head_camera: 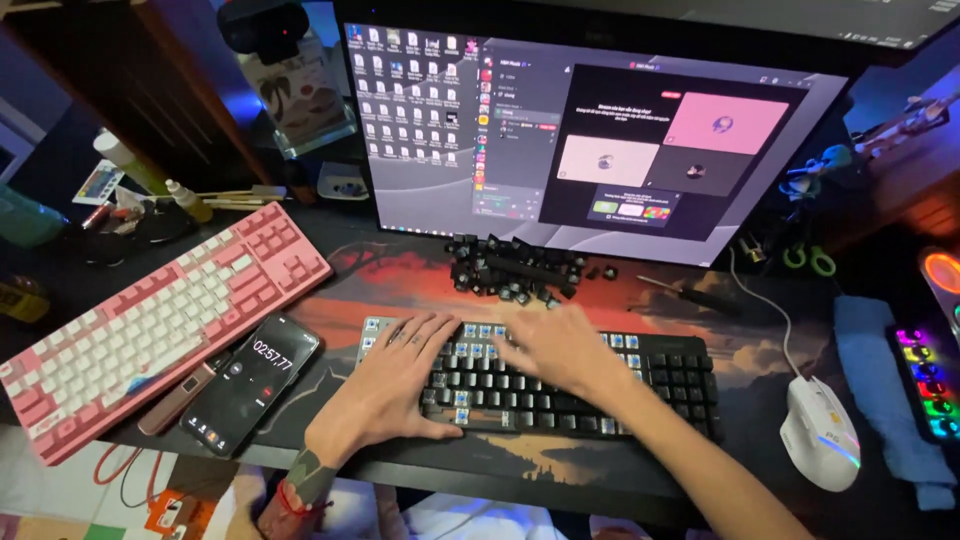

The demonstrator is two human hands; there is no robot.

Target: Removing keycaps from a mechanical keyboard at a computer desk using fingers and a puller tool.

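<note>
Two keyboards: black board (560, 385) under both hands, pink board (150, 320) left of it. Left hand (395, 385) flat, fingers splayed; right hand (560, 350) fingers spread on switches, holding nothing. One keycap pile (515, 268), one phone (250, 382), one mouse (820, 432).

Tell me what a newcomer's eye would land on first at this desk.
First, both hands, the left hand and right hand, spread on a black keyboard whose top rows show bare blue switches. Just behind it, below the lit monitor, lies a pile of loose black keycaps. To the left, a pink and white keyboard lies at a slant beside a phone showing a running timer.
</note>
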